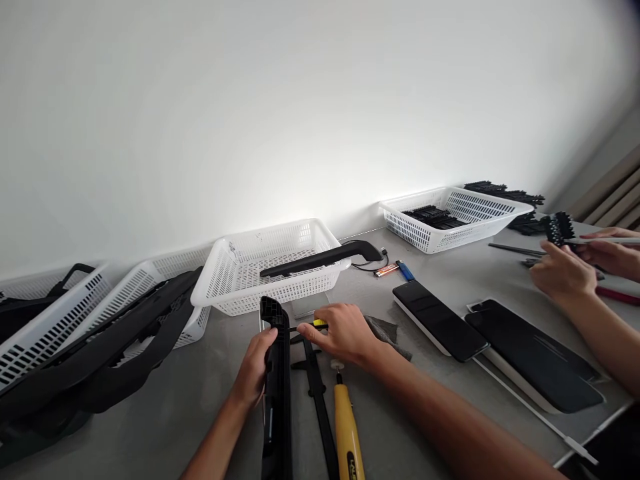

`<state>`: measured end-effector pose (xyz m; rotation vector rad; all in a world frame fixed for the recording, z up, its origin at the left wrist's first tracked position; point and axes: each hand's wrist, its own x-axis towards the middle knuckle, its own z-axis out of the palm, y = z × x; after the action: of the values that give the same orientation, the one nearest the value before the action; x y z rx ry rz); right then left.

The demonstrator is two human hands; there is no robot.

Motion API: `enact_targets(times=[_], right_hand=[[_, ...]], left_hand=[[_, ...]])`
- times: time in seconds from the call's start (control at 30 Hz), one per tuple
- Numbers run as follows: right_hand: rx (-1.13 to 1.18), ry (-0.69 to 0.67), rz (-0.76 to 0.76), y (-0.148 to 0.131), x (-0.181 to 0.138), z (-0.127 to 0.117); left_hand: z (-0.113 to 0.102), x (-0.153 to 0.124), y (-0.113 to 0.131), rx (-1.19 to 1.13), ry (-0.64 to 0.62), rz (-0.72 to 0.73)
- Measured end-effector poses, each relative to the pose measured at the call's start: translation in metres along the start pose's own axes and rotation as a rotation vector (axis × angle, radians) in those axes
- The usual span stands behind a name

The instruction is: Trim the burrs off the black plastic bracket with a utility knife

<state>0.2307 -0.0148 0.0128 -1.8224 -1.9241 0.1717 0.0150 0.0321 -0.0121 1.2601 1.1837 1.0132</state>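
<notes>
My left hand [257, 367] is closed around a long black plastic part [277, 393], held on end with its ribbed hollow tip upward. My right hand [345, 330] grips a small tool with a yellow handle [319, 323]; its thin dark shaft reaches the part's right edge near the top, and its exact kind is hidden by the fingers. Below that hand lie a black caliper [317, 393] and a yellow handheld rotary tool [346, 427] with a pale round tip. A grey cloth [387, 330] is beside my right wrist.
A white basket [270, 303] has a black handle-shaped part [320, 260] across its rim. More baskets [93, 293] with long black parts [130, 333] stand left. Right are phones [440, 317], a lighter [405, 270], a basket of black pieces [425, 240] and another person's hands [570, 273].
</notes>
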Motion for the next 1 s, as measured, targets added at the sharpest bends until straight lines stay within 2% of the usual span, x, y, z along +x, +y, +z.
enact_targets(times=[0.13, 0.3, 0.53, 0.63, 0.77, 1.0], right_hand=[[-0.044, 0.051, 0.055, -0.001, 0.0, 0.002], [-0.017, 0.026, -0.022, -0.009, -0.006, 0.004], [-0.023, 0.066, -0.025, -0.018, -0.006, 0.013], [0.022, 0.049, -0.085, -0.021, -0.007, 0.013], [0.012, -0.001, -0.097, -0.023, -0.01, 0.012], [-0.053, 0.001, -0.065, -0.024, -0.01, 0.014]], left_hand=[[-0.004, 0.002, -0.004, 0.021, -0.024, 0.011], [-0.009, 0.007, -0.016, -0.026, 0.006, 0.003], [-0.013, 0.009, -0.024, -0.012, 0.029, 0.019], [-0.01, 0.008, -0.024, -0.053, 0.058, 0.023], [-0.006, 0.008, -0.024, -0.129, 0.035, -0.049], [-0.014, 0.011, -0.034, 0.02, 0.028, 0.04]])
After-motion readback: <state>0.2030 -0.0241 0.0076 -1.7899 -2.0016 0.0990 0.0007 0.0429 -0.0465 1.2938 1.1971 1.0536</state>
